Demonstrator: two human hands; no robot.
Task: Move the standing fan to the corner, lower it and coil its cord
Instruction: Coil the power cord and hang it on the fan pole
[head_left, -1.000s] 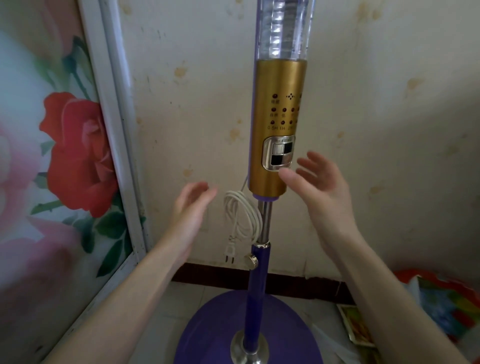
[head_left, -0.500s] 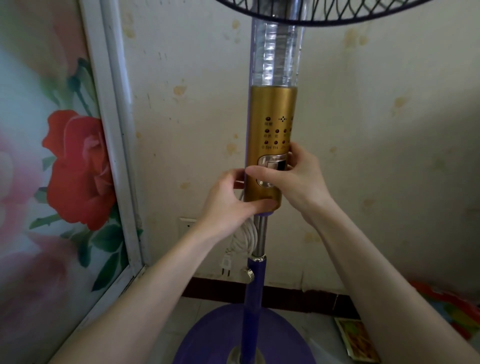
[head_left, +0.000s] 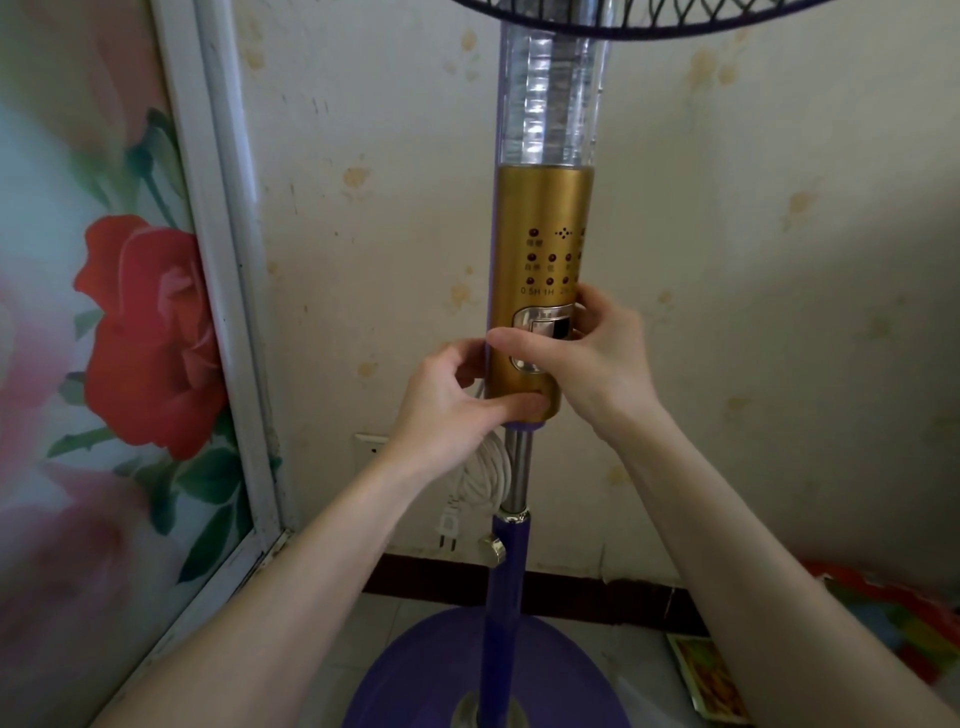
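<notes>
My left hand (head_left: 447, 405) and right hand (head_left: 587, 358) wrap the fan's smooth gold column (head_left: 540, 249), fingers curled tight. Lower centre, the white cord (head_left: 488, 473) hangs coiled against the stained cream wall (head_left: 753, 260).

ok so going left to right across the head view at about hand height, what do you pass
red rose picture panel → white frame strip → left hand → gold cylindrical fan control column → right hand → stained cream wall
</notes>
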